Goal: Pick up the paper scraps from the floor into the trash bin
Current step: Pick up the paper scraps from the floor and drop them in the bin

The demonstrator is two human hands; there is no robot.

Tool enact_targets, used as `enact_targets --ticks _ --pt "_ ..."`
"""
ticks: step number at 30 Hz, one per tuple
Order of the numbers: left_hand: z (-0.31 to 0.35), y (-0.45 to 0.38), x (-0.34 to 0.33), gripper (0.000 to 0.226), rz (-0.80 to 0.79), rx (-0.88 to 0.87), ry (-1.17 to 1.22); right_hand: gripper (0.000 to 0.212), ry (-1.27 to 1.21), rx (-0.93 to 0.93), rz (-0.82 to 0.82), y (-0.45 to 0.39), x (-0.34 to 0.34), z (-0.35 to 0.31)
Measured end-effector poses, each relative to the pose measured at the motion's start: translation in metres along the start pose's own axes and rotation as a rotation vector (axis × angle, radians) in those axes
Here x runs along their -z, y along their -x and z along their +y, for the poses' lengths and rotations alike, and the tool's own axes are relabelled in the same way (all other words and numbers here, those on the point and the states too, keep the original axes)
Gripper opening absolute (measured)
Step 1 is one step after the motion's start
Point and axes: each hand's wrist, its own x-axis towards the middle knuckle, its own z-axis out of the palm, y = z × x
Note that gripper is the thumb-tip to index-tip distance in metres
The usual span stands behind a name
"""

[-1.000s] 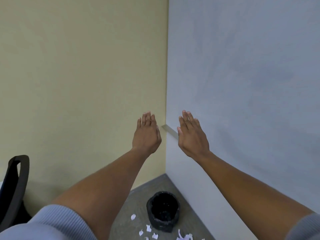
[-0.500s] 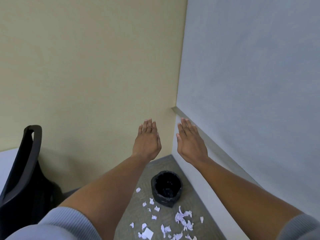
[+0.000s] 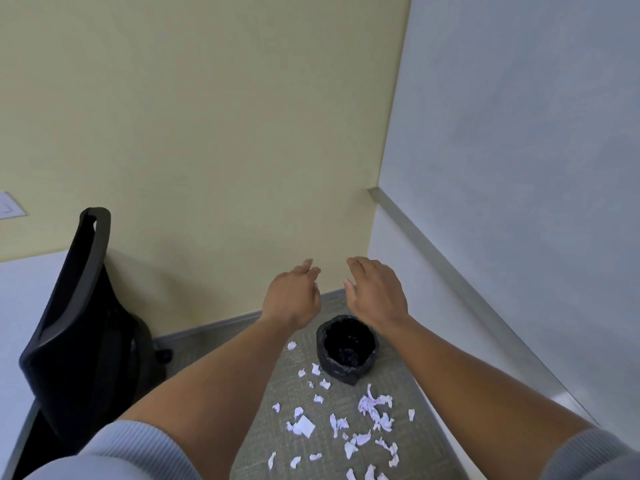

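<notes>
A small black trash bin [image 3: 347, 348] with a dark liner stands on the grey carpet in the room's corner. Several white paper scraps [image 3: 346, 424] lie scattered on the carpet in front of it, nearer to me. My left hand [image 3: 292, 297] and my right hand [image 3: 375, 294] are stretched out side by side, palms down, high above the bin and the floor. Their fingers are relaxed and hold nothing. Both forearms reach in from the bottom of the view and hide part of the carpet.
A black office chair [image 3: 79, 327] stands at the left beside a white desk edge [image 3: 20, 306]. A yellow wall [image 3: 207, 133] closes the back, and a pale grey partition [image 3: 519, 168] with a metal rail [image 3: 433, 251] runs along the right.
The view has tilted downward, showing more carpet, scraps and the chair. Both hands have dropped lower in the view and their fingers have relaxed from straight.
</notes>
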Motion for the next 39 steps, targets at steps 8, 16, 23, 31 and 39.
enact_targets --ticks 8,16,23,31,39 --pt "-0.01 0.012 -0.034 0.042 -0.039 0.07 0.062 0.039 -0.106 -0.016 -0.093 0.015 -0.041 -0.007" --pt "-0.036 0.005 -0.084 0.038 -0.151 0.161 0.174 0.043 -0.264 -0.112 -0.275 0.022 -0.101 -0.01" --pt "-0.075 -0.006 -0.154 0.04 -0.191 0.153 0.176 0.044 -0.299 -0.171 -0.356 0.025 -0.179 -0.011" --pt "-0.133 -0.025 -0.285 0.043 -0.215 0.154 0.184 0.048 -0.326 -0.211 -0.357 0.033 -0.324 -0.009" --pt "-0.193 -0.036 -0.467 0.043 -0.244 0.18 0.155 0.049 -0.35 -0.221 -0.402 0.067 -0.514 0.013"
